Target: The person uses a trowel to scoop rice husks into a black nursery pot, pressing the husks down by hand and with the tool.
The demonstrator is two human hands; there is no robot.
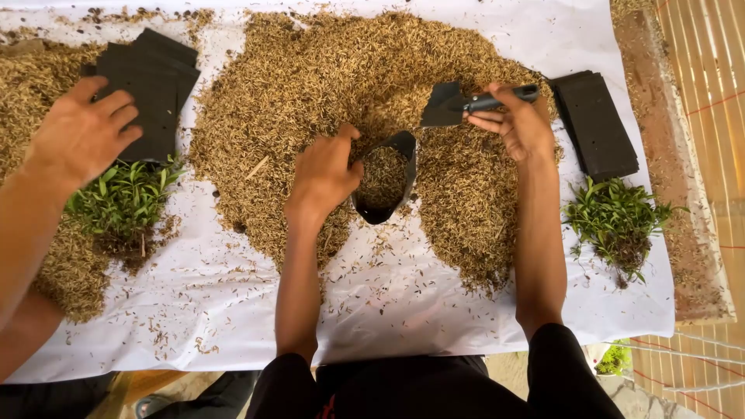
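My left hand (324, 174) grips the rim of a small black plastic bag (386, 182) held open and partly filled with rice husk. My right hand (518, 120) holds a dark trowel (466, 102) by its handle, blade pointing left just above and right of the bag. Both hands work over a big heap of brown husk (341, 77) spread on a white sheet (403, 302).
Another person's hand (81, 132) rests at the left on a stack of flat black bags (155, 85). Green seedling clumps lie at left (124, 202) and right (617, 221). A second black bag stack (594, 124) sits at right, beside a bamboo mat (706, 116).
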